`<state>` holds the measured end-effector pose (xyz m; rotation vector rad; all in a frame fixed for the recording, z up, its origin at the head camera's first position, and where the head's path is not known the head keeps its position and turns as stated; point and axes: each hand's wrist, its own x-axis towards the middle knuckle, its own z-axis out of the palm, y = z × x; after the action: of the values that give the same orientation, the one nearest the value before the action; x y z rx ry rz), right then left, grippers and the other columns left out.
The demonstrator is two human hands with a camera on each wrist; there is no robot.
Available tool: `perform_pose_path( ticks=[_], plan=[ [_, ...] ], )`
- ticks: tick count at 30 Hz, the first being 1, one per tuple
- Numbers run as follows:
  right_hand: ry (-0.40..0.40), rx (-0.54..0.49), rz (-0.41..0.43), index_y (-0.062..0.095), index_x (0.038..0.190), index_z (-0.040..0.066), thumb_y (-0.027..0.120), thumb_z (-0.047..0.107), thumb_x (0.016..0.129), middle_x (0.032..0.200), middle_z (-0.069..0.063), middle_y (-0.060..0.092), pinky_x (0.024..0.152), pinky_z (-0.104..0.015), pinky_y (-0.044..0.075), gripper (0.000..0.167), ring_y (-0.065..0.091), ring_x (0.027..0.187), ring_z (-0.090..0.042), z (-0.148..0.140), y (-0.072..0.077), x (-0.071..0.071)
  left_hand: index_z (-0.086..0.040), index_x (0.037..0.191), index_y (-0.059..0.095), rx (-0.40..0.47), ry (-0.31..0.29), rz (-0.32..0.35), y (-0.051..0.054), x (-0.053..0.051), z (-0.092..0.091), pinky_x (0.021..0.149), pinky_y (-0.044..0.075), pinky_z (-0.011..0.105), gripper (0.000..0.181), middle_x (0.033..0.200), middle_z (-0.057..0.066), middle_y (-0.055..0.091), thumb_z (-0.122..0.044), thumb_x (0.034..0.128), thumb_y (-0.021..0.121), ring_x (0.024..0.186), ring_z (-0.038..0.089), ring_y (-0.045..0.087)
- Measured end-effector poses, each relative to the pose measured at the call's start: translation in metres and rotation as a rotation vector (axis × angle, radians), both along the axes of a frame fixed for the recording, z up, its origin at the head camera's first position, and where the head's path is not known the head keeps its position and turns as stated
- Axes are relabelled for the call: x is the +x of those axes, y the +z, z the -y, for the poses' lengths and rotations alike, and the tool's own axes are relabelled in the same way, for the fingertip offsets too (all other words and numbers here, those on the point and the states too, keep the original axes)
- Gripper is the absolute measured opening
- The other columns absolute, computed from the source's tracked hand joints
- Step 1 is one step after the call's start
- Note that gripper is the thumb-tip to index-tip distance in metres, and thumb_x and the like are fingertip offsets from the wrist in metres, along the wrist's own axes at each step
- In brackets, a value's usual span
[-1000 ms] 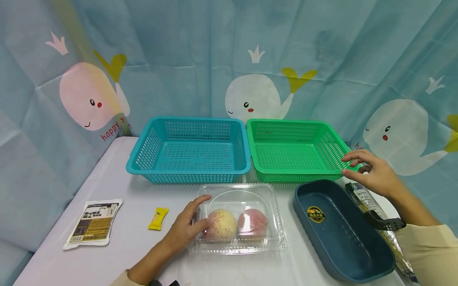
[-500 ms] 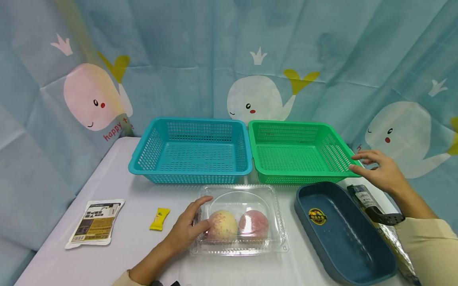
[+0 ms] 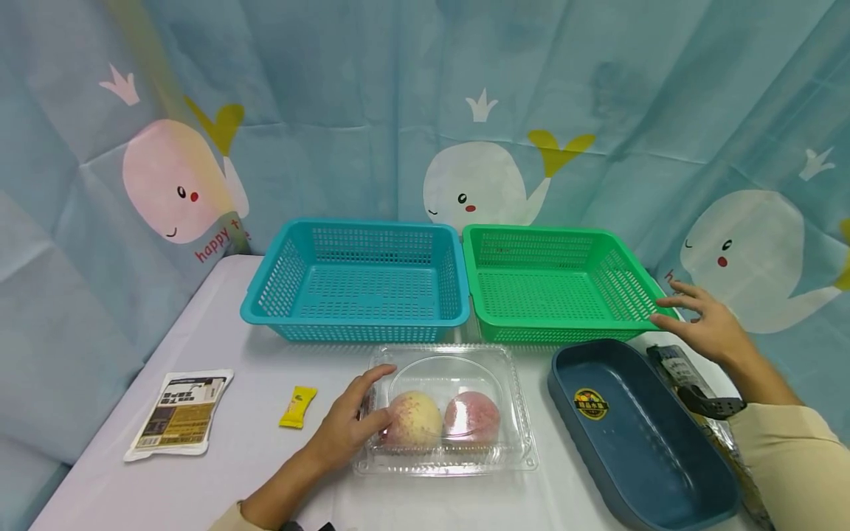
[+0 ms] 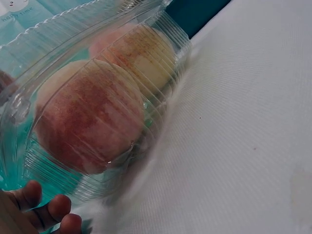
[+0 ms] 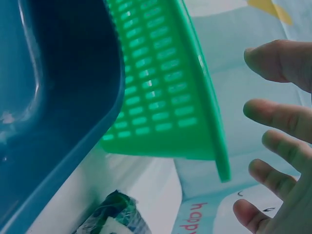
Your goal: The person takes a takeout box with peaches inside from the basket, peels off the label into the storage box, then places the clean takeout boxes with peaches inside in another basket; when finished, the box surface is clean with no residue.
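My left hand [image 3: 347, 424] lies at the left side of a clear plastic clamshell box [image 3: 458, 461], its thumb near the lid. Inside the box sit two peaches, a pale yellow-red peach [image 3: 413, 422] and a pinker peach [image 3: 472, 419]. From the left wrist view, loosely bent fingertips [image 4: 59, 204] show beside the box wall; firm contact cannot be made out. My right hand [image 3: 710, 332] hovers by the right front corner of a green basket [image 3: 558, 324], fingers spread and holding nothing. Below it are a dark blue tray [image 3: 644, 435] and a long, partly hidden foil-like packet [image 3: 684, 369].
Left of the green basket stands a blue basket [image 3: 358, 324]. Further forward on the white table lie a small yellow wrapped packet [image 3: 298, 407] and a flat white-and-brown pouch [image 3: 179, 414]. A whale-print curtain [image 3: 332, 147] hangs behind everything.
My right hand has shifted slightly right, and its fingers have spread wider. The left hand and the box look still; the whole view has drifted a little.
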<state>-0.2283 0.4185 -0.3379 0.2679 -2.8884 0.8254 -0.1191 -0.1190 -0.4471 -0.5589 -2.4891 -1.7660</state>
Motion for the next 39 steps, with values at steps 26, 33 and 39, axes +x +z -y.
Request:
perform_pose_path(
  ticks=[26,33,39],
  plan=[
    [-0.045,0.080,0.085,0.049,0.132,-0.012,0.054,0.043,0.097,0.154,-0.025,0.018,0.086,-0.074,0.028,0.065,0.020,0.128,-0.061,-0.005,-0.027,-0.001,-0.008,0.142,0.044,0.261,-0.105,0.421,0.035,-0.007,0.008,0.039,0.044,0.025,0.065,0.093,0.016,0.032,0.002,0.0825,0.067,0.053,0.014,0.046],
    [-0.023,0.064,0.098,0.044,0.135,-0.015,0.051,0.041,0.099,0.156,-0.023,0.009,0.087,-0.073,0.028,0.067,0.017,0.129,-0.061,-0.002,-0.024,-0.003,-0.008,0.140,0.046,0.344,-0.081,0.410,0.042,-0.002,0.009,0.042,0.038,0.019,0.062,0.098,0.020,0.033,0.006,0.0820,0.062,0.047,0.010,0.037],
    [-0.019,0.052,0.110,0.043,0.135,-0.015,0.052,0.042,0.099,0.157,-0.022,0.008,0.087,-0.070,0.032,0.068,0.020,0.128,-0.061,-0.005,-0.024,-0.004,-0.006,0.139,0.046,0.422,-0.095,0.403,0.058,0.005,0.005,0.045,0.041,0.019,0.061,0.096,0.019,0.034,0.009,0.0804,0.058,0.050,0.011,0.039]
  ],
)
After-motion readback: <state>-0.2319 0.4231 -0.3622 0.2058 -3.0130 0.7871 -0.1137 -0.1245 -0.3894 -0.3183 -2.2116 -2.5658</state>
